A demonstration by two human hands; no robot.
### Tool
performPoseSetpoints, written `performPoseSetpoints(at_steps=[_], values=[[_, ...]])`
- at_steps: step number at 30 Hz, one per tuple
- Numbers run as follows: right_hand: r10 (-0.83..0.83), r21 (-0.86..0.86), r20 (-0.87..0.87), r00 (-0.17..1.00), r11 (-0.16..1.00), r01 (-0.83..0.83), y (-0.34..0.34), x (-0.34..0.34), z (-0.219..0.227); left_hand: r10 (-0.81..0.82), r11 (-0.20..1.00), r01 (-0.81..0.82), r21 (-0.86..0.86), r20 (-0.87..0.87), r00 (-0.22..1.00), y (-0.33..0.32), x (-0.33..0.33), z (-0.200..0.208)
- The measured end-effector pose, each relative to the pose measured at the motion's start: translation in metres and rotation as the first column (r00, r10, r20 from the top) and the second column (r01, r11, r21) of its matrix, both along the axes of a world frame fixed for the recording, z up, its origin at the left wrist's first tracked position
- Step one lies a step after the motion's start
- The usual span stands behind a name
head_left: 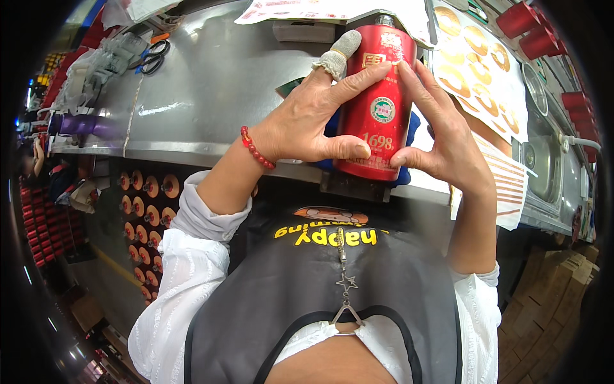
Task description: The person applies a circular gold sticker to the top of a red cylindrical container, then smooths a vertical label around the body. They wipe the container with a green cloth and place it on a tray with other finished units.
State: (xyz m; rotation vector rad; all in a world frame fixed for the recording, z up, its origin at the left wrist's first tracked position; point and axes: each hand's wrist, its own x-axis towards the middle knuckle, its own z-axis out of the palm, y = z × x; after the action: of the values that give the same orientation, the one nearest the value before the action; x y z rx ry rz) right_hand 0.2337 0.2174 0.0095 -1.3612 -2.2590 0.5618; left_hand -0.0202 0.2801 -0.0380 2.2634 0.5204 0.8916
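Observation:
A red bottle (373, 121) with pale lettering and a round green-and-white emblem lies on its side on the blue padding (412, 131), its neck pointing away from me. My left hand (313, 118) presses against its left side, thumb near the base and a finger stretched over the lettering. One finger of that hand wears a grey knitted finger cover (345, 46); a red bead bracelet circles the wrist. From the right, my right hand (444, 131) rests its fingertips on the upper body and its thumb near the base. The bottle is held between both hands.
White sheets with golden ring prints (476, 57) lie to the right, before a metal sink (543, 163). Black-handled scissors (153, 57) and clear plastic wrapping (118, 54) sit on the steel table (198, 77) at left. More red bottles (537, 35) stand far right; racked ones (150, 185) are lower left.

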Motion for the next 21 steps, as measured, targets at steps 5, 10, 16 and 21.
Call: performPoseSetpoints(at_steps=[5,10,16,21], values=[[0.039,-0.012,-0.064,0.997,0.999,-0.040,-0.002,-0.002,-0.003,-0.026,0.999,0.025,-0.023,-0.014,1.000,0.001,-0.001,-0.002],[0.050,-0.004,-0.072,0.996,0.999,-0.050,-0.004,-0.003,-0.003,-0.039,0.999,0.038,-0.031,-0.040,0.998,0.002,-0.002,-0.002],[0.060,-0.009,-0.103,0.993,0.998,-0.061,-0.006,-0.004,-0.002,-0.065,0.996,0.060,-0.070,-0.071,0.995,0.002,-0.005,0.001],[-0.014,-0.054,-0.172,0.985,0.999,0.004,-0.006,-0.004,-0.012,-0.088,0.993,0.085,-0.085,-0.035,0.995,0.001,-0.004,-0.002]])
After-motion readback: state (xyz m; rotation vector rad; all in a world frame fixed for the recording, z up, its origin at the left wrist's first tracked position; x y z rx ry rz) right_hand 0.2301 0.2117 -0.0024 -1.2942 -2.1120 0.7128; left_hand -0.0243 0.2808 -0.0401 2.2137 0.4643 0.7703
